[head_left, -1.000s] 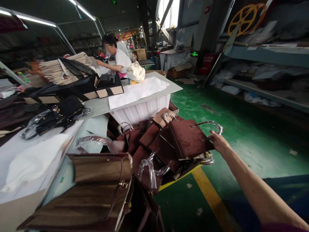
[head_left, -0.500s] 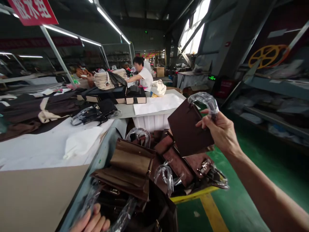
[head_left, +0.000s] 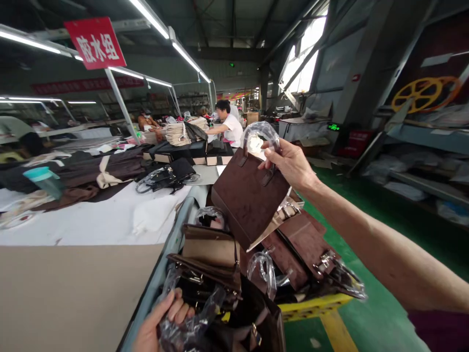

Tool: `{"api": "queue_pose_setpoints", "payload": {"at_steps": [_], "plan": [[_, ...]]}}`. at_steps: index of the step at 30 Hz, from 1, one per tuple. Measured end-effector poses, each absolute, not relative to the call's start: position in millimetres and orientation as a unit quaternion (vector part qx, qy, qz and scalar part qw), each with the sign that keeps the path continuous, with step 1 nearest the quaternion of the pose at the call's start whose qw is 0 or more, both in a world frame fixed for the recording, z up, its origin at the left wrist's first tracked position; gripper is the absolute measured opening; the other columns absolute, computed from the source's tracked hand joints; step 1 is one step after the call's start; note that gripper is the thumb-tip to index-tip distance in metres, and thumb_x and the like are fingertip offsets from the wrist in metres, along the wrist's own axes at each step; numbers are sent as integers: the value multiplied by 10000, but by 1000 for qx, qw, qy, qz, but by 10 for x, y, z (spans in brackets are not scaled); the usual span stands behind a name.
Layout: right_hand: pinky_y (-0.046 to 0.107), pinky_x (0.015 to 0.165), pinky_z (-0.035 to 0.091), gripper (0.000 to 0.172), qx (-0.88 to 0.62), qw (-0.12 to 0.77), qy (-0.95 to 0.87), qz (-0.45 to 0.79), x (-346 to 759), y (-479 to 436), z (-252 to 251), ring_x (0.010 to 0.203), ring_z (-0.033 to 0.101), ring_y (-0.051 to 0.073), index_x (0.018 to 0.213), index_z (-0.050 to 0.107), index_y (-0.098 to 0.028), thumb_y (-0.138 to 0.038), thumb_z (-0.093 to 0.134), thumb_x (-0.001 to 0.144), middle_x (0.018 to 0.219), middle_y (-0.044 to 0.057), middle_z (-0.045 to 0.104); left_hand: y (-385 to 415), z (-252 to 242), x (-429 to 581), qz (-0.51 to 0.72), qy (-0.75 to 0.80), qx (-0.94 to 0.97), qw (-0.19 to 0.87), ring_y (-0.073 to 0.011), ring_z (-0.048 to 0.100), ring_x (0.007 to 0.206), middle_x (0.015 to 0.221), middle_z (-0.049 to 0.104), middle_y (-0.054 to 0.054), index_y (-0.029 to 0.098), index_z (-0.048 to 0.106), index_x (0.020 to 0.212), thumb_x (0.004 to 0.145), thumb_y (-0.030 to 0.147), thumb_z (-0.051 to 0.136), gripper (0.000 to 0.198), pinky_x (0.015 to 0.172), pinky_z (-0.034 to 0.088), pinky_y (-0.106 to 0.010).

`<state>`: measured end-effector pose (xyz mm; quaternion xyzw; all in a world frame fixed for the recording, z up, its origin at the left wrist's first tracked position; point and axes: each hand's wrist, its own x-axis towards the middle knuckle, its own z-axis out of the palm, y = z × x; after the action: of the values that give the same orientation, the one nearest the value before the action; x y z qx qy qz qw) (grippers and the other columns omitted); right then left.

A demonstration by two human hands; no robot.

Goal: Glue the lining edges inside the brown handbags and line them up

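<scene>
My right hand grips the plastic-wrapped handle of a dark brown handbag, which hangs tilted over a pile of similar bags. Low in the view, my left hand has its fingers curled round the plastic-wrapped handle of another brown handbag, its tan-lined flap raised. More brown handbags with wrapped handles and metal clasps fill a yellow crate beside the table. Part of the crate is hidden beneath the bags.
On my left runs a work table with white sheets, a black handbag, brown material and a teal-lidded bottle. A person in a white top works behind stacked pieces. Shelving stands right of the green floor.
My right hand has swung the brown handbag to the left and turned it, so its broad side and both handle ends show. The view has shifted left; my left hand keeps its grip.
</scene>
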<state>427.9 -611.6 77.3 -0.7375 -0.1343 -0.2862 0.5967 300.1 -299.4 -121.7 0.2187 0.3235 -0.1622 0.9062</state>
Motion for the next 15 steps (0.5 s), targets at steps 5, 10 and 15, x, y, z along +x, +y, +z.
{"api": "queue_pose_setpoints", "payload": {"at_steps": [5, 10, 15], "plan": [[290, 590, 503, 183, -701, 668, -79, -237, 4311, -6070, 1158, 543, 601, 147, 749, 583, -137, -92, 593, 926, 566, -11, 562, -3109, -1102, 2955, -128, 296, 213, 922, -63, 373, 431, 486, 346, 69, 98, 562, 739, 924, 98, 492, 197, 525, 480, -244], [434, 836, 504, 392, -613, 763, -78, -191, 4112, -5882, 1591, 838, 660, 118, 731, 510, -169, -77, 295, 1045, 694, -56, 617, -3180, -1103, 2946, -125, 251, 193, 940, -70, 390, 449, 488, 370, 55, 85, 590, 724, 918, 128, 519, 210, 516, 434, -225], [331, 959, 445, 520, -540, 789, -199, -216, 3977, -5420, 1764, 1165, 542, 15, 682, 528, -206, 2, 184, 1012, 797, -134, 672, -3264, -1233, 2917, -127, 214, 198, 948, -83, 453, 502, 518, 449, 46, 100, 617, 746, 761, 162, 737, 137, 557, 445, -217]]}}
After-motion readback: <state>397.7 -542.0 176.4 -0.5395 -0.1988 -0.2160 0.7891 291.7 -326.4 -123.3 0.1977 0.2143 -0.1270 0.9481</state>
